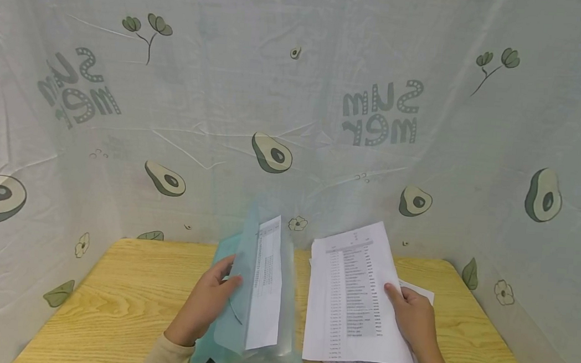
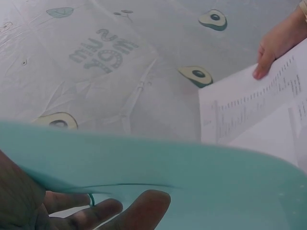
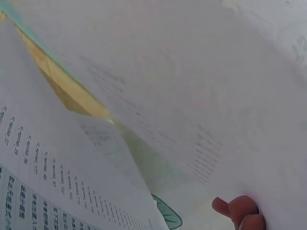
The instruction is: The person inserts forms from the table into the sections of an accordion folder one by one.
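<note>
In the head view my left hand (image 1: 208,298) pinches the raised cover of a translucent teal document folder (image 1: 288,337) by its left edge. The folder stands partly spread, and a printed sheet (image 1: 266,291) lies inside it. The left wrist view shows the fingers at a curved slit in the folder cover (image 2: 230,187). To the right, my right hand (image 1: 416,318) grips a printed sheet of paper (image 1: 343,296) by its right edge, thumb on the front. The right wrist view shows fingertips (image 3: 244,208) against the back of this lifted paper (image 3: 168,62).
Under the lifted paper, more printed sheets (image 1: 421,291) lie on the wooden table (image 1: 139,283); the right wrist view also shows these lower sheets (image 3: 57,167). Behind the table hangs a pale curtain (image 1: 217,77) with avocado prints, close to its back edge.
</note>
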Motion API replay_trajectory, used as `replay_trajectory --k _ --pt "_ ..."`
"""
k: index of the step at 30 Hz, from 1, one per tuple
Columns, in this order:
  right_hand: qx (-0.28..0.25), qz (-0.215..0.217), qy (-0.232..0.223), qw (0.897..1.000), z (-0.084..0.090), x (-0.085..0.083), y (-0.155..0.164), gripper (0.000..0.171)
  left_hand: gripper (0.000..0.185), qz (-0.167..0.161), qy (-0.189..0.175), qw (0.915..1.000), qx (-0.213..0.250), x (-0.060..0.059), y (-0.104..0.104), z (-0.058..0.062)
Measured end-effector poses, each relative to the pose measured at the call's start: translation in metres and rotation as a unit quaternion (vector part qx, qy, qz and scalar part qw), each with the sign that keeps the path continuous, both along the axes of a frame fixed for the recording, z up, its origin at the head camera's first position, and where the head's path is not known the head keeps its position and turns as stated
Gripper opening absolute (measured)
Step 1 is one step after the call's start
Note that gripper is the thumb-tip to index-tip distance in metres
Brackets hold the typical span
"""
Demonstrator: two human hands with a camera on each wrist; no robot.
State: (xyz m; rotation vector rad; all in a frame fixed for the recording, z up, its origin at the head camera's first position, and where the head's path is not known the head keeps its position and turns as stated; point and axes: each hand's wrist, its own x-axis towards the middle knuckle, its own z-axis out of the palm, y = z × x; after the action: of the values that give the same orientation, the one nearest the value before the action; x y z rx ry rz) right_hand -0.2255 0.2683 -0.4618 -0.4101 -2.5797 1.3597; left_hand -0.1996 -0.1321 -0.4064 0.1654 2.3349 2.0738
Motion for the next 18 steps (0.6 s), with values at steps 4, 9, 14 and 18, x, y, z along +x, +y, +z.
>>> replay_trajectory --k 4,9,14,18 --pt "-0.005 -0.006 0.01 1.0 0.0007 -0.0013 0.0024 0.061 0.051 0.001 -0.006 1.0 0.0 -0.0005 0.0009 -0.0004" --pt "-0.012 -0.008 0.011 1.0 0.0028 -0.0011 0.004 0.065 0.049 0.0 -0.006 1.0 -0.001 -0.0016 0.0015 -0.0009" --pt "-0.013 -0.021 0.016 1.0 0.0065 0.0001 0.0033 0.066 0.049 -0.001 -0.004 1.0 -0.004 -0.0014 0.0023 -0.001" --pt "-0.024 -0.024 0.014 0.999 0.0098 0.0015 0.0014 0.068 0.05 0.001 -0.006 1.0 -0.007 -0.0017 0.0025 -0.0014"
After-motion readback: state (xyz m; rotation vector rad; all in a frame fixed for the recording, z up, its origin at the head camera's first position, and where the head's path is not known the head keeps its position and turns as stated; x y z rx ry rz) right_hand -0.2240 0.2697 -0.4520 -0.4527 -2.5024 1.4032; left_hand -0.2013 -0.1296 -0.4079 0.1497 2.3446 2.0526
